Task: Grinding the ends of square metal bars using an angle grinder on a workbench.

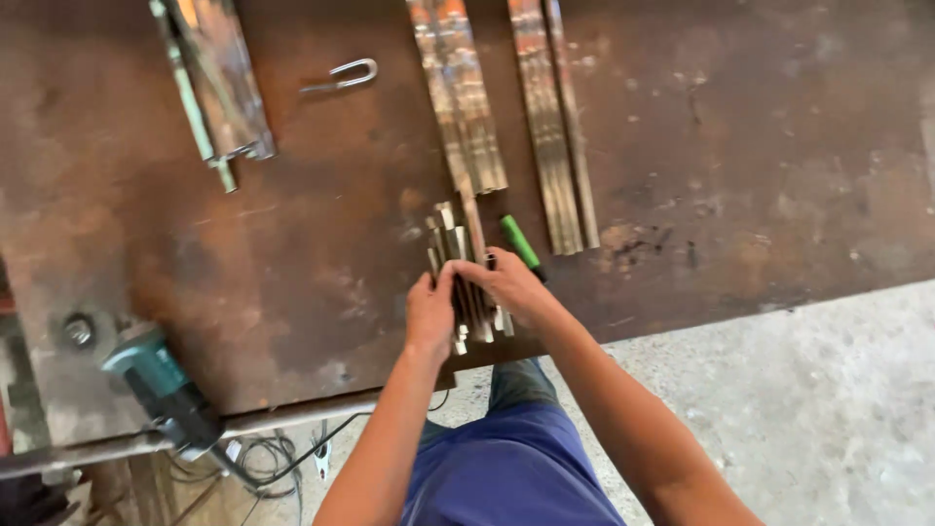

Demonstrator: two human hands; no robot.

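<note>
Short metal strips (pixel 467 282), a bunch of cut lengths lying side by side, sat near the front edge of the rusty steel worktable (pixel 321 282), w/ both hands on them. Left hand (pixel 430 314) pressed against the left side of the bunch, fingers curled onto the pieces; right hand (pixel 511 285) came over the top & right side, fingers wrapped round the strips. Both hands were closed on the bunch, squeezing it from either side. Strip ends stuck out above the hands toward the back of the table and a few below, at the table edge.

Green-handled tool (pixel 520 244) lay just beside the right hand, touching or nearly touching the bunch – couldn't tell which. Behind it, two sets of long metal strips (pixel 467 107) ran away toward the far side, the nearer set ending just above the bunch, a second pair (pixel 557 127) to the right. Angle-section pieces (pixel 219 83) lay at far left, a bent U-shaped rod (pixel 343 76) between them & the long strips. Teal angle grinder (pixel 161 385) rested at the table's front-left corner, cable (pixel 282 458) hanging below. Concrete floor (pixel 818 409) on the right. Person wore blue clothing (pixel 506 468)
</note>
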